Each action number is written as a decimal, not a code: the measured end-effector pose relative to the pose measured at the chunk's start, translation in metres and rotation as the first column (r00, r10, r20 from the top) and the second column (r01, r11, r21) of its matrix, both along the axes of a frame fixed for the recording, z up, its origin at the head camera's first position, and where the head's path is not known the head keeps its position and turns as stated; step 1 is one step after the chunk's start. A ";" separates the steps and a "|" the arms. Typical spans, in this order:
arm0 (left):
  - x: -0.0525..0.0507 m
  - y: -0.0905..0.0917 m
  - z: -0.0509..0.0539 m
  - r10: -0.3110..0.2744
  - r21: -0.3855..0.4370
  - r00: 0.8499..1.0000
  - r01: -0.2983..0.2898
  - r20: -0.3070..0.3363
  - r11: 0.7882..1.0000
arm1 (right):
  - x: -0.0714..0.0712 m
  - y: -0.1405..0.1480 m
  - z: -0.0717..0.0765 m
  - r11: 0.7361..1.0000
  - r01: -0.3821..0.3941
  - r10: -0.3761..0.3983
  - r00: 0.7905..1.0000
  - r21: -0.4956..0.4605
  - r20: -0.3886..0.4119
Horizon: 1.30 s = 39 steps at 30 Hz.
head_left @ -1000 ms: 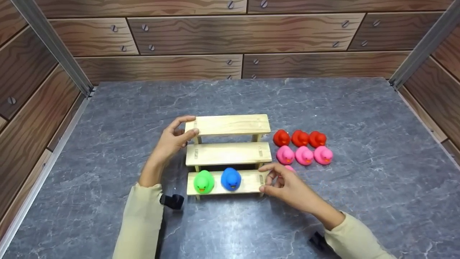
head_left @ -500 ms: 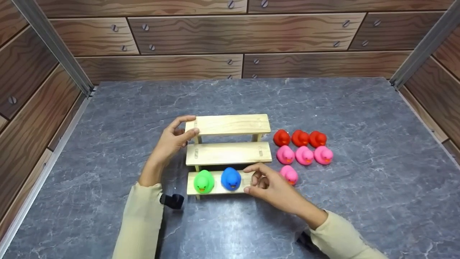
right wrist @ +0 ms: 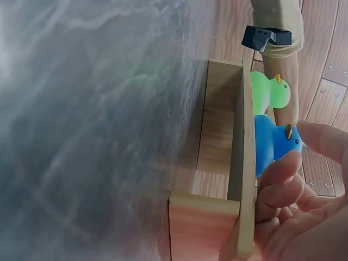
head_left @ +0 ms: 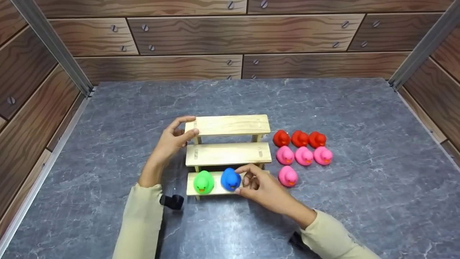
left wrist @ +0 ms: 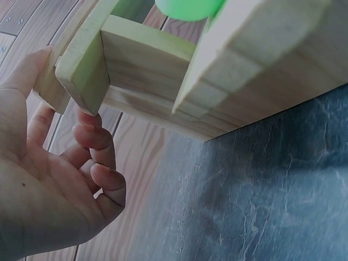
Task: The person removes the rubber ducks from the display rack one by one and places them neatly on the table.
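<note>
A three-tier wooden stand (head_left: 230, 154) stands on the table. My left hand (head_left: 173, 138) pinches the left end of its top shelf, thumb in front and index finger behind; the left wrist view shows other fingers loosely curled below. On the lowest shelf sit a green rubber duck (head_left: 203, 182) and, to its right, a blue rubber duck (head_left: 230, 179). My right hand (head_left: 264, 189) is at the blue duck's right side, its thumb and index finger spread with a gap between them. In the right wrist view the fingertips lie close to the blue duck (right wrist: 266, 144); firm contact is unclear.
Right of the stand, three red rubber ducks (head_left: 300, 139) form a row, with three pink rubber ducks (head_left: 304, 156) in front. Another pink duck (head_left: 288, 176) sits nearer, behind my right hand. Wood-patterned walls (head_left: 244, 34) enclose the grey marbled table (head_left: 377, 144).
My right hand has moved left along the lowest shelf to the blue duck, uncovering the nearest pink duck. The left hand, stand and ducks have stayed in place.
</note>
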<state>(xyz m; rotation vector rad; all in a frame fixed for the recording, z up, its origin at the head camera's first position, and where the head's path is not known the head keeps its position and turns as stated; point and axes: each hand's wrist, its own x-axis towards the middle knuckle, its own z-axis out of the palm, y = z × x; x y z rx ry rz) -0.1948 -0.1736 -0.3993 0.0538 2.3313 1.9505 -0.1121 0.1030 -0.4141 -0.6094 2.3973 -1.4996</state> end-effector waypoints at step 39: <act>0.002 0.000 0.000 0.005 0.008 1.000 -0.005 0.006 1.000 | 0.006 -0.012 -0.001 0.991 0.072 -0.060 0.993 0.113 -0.101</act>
